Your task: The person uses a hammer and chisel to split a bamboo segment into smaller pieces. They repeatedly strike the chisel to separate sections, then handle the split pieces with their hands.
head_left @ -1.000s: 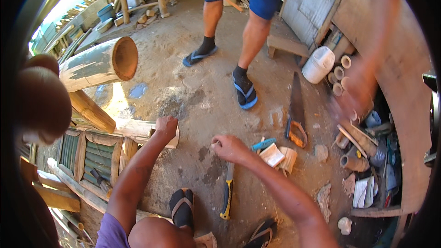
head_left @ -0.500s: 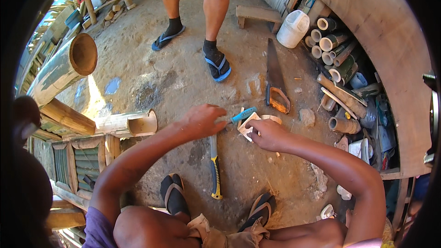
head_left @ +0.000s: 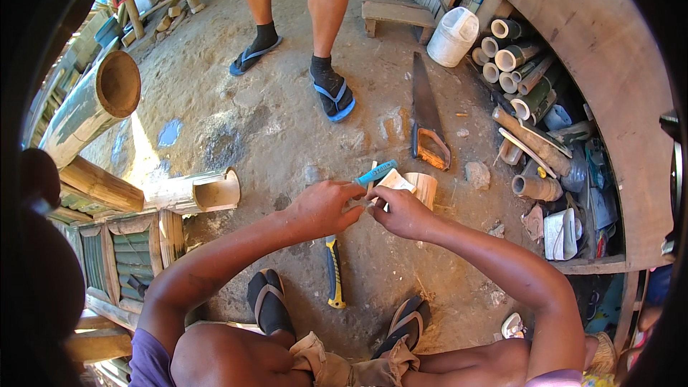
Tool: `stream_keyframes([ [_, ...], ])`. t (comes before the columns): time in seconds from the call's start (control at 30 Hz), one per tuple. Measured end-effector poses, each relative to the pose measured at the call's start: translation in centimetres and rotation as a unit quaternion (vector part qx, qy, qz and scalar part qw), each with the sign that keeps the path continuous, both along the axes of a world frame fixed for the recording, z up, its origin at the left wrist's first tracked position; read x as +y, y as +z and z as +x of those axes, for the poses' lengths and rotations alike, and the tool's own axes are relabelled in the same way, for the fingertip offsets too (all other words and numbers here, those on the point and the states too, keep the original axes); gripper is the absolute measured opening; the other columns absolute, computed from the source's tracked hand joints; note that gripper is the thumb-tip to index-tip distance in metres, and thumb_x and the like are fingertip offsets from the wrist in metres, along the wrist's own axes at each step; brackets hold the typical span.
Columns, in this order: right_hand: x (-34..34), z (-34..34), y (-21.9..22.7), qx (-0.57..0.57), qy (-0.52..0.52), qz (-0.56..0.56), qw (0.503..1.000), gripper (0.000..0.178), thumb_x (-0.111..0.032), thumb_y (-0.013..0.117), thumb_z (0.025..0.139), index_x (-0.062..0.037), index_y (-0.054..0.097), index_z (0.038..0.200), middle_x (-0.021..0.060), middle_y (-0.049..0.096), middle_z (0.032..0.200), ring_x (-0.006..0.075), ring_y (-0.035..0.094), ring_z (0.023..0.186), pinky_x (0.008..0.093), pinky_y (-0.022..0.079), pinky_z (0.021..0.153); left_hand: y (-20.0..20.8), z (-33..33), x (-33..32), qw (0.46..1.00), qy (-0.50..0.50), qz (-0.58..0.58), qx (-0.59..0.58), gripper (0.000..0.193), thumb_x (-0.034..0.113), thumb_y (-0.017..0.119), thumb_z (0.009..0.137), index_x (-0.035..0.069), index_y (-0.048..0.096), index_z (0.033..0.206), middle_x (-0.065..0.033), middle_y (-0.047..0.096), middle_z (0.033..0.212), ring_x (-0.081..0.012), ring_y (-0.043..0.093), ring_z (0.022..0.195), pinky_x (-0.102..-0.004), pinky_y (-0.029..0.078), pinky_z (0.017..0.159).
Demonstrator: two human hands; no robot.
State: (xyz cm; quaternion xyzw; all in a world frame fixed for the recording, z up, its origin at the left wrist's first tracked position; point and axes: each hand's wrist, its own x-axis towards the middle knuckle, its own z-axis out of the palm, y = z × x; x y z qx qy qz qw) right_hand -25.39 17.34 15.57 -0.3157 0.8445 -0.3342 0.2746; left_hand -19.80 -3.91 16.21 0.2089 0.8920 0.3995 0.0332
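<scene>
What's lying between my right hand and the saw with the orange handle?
In the head view, pale cut pieces of what looks like bamboo lie between your right hand and the orange-handled saw.

Can't actually read any text here, tbh. The turquoise handle [head_left: 378, 172] on the ground has dark marks [head_left: 384, 169] like lettering, just too tiny for me.
</scene>
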Motion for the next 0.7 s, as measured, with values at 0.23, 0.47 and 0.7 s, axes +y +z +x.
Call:
stream_keyframes([
  [0.23,0.2,0.1,-0.3,-0.018,-0.017,0.004,1.0,0.03,-0.016,0.062,0.09,0.0002,0.057,0.115,0.0229,0.07,0.098,0.0369,0.068,0.095,0.0433,0.053,0.082,-0.2,0.2,0.1,1.0,-0.003,0.006,-0.018,0.028,0.02,0.064,0.086,-0.001,0.065,0.105,-0.0215,0.069,0.094,-0.0367,0.069,0.086,-0.0454,0.054,0.08],
  [0.47,0.8,0.5,-0.9,0.005,-0.017,-0.006,1.0,0.03,-0.018,0.063,0.091,-0.0004,0.057,0.115,0.0207,0.07,0.095,0.0361,0.069,0.091,0.043,0.053,0.08,-0.1,0.1,0.4,1.0,-0.011,-0.002,-0.014,0.029,0.019,0.063,0.087,-0.002,0.065,0.107,-0.0213,0.069,0.098,-0.0352,0.07,0.086,-0.0447,0.054,0.08],
  [0.7,1.1,0.8,-0.8,-0.018,-0.026,-0.011,0.999,0.03,-0.018,0.063,0.091,-0.0008,0.057,0.114,0.0195,0.071,0.092,0.0353,0.069,0.088,0.043,0.052,0.078,-0.3,1.0,0.8,0.999,-0.007,0.005,-0.042,0.029,0.019,0.063,0.087,-0.001,0.065,0.108,-0.0207,0.069,0.1,-0.0338,0.07,0.085,-0.0447,0.055,0.08],
])
